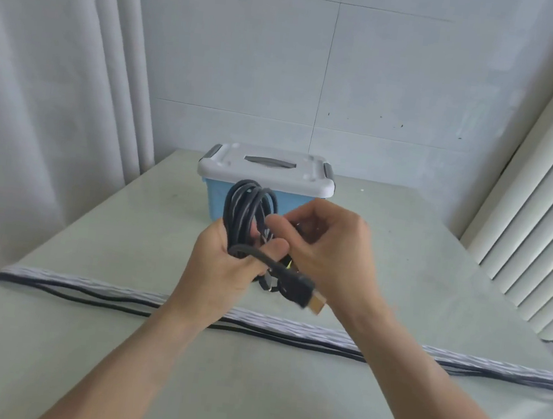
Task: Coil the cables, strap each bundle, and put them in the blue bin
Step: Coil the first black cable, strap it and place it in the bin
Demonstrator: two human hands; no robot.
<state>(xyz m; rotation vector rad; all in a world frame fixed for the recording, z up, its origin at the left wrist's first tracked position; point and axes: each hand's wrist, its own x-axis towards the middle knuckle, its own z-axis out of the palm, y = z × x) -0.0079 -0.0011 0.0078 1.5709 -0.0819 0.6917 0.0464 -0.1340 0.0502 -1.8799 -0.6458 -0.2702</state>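
Above a pale table [400, 258], the left hand [224, 265] grips a coiled dark cable [249, 213] while the right hand [325, 249] pinches something at its middle, seemingly strapping, with more cables [86, 291] uncoiled and the blue bin [221, 199] behind still lidded.

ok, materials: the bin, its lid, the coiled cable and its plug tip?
Blue bin: looks like moulded plastic, smooth and slightly translucent.
Lid: opaque off-white plastic with rounded moulded edges and grey clips.
Coiled cable: dark jacket, matte; whether rubbery or braided can't be told through the blur.
Plug tip: gold-coloured, probably plated metal, in a black plastic housing.
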